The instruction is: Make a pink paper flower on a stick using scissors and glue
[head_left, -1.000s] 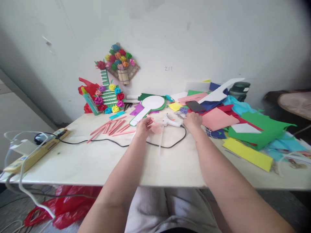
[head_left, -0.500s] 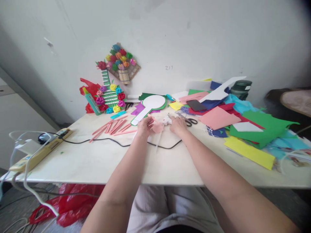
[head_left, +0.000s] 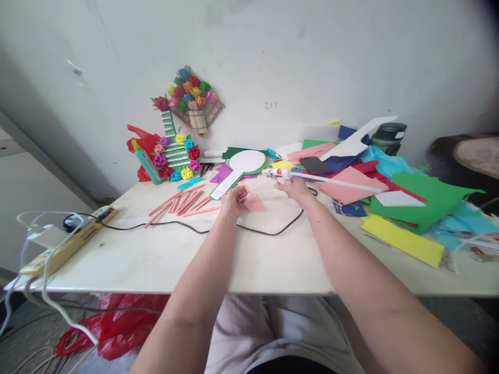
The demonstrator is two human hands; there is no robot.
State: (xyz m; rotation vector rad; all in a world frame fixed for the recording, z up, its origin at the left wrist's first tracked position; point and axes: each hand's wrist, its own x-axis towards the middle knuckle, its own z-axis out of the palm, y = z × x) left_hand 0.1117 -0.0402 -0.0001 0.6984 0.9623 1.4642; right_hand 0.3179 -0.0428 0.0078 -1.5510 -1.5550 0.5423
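Observation:
My right hand [head_left: 294, 189] is closed round a white hot glue gun [head_left: 284, 175]. Its nozzle points left, and a long translucent glue stick [head_left: 345, 183] sticks out behind to the right. Between the fingers of my left hand [head_left: 233, 201] is a piece of pink paper [head_left: 255, 201], partly rolled along its upper edge. Just beyond the hands lies a white paddle-shaped cutout [head_left: 245, 163] with a green border. Several rolled pink paper tubes [head_left: 189, 202] rest left of my left hand.
A black cord [head_left: 265, 234] runs across the table to a power strip [head_left: 70, 241]. Coloured sheets, a phone [head_left: 315, 165] and a green-lidded bottle [head_left: 389, 138] crowd the right. A glue bottle [head_left: 147, 163] and a paper-flower guitar shape [head_left: 177, 150] stand at the back left.
My right hand has lifted the glue gun off the table and turned it, so the glue stick now reaches right instead of toward me. My left hand stays on the pink paper.

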